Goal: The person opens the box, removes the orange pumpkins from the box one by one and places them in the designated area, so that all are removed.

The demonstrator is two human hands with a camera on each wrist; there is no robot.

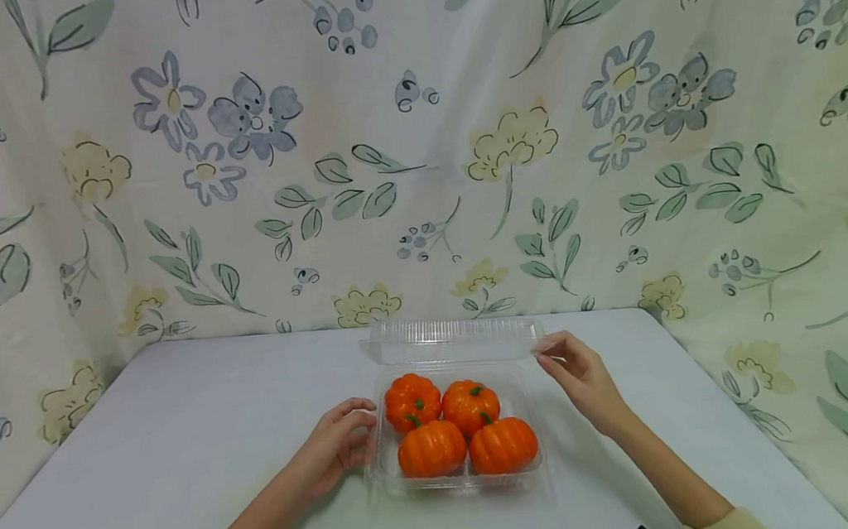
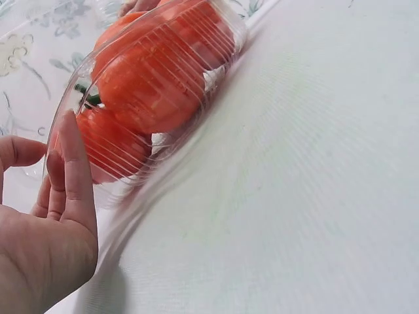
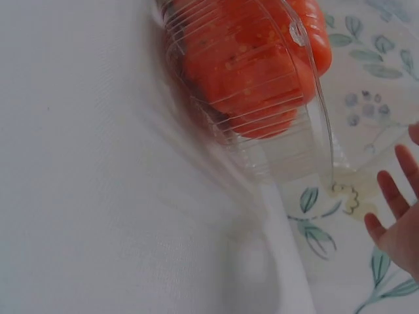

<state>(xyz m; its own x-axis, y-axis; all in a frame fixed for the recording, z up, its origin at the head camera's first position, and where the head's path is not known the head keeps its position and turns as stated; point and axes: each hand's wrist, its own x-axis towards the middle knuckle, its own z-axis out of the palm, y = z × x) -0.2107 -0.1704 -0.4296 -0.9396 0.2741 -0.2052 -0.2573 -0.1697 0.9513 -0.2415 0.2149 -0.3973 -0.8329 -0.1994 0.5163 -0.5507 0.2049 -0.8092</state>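
Observation:
A clear plastic clamshell container (image 1: 465, 482) sits on the table with its ribbed lid (image 1: 452, 341) raised at the back. Inside are several small orange pumpkins (image 1: 431, 449) with green stems, arranged in two rows. My left hand (image 1: 339, 444) holds the container's left side; in the left wrist view its thumb (image 2: 23, 152) meets the rim while the fingers lie along the outer wall. At the lid's right corner, my right hand (image 1: 583, 381) pinches the edge between thumb and fingertips. The right wrist view shows the other fingers (image 3: 393, 195) spread apart, with the pinch outside the picture.
A white cloth covers the table (image 1: 219, 413) around the container. Behind the table's far edge hangs a floral curtain (image 1: 420, 215), which also runs along both sides.

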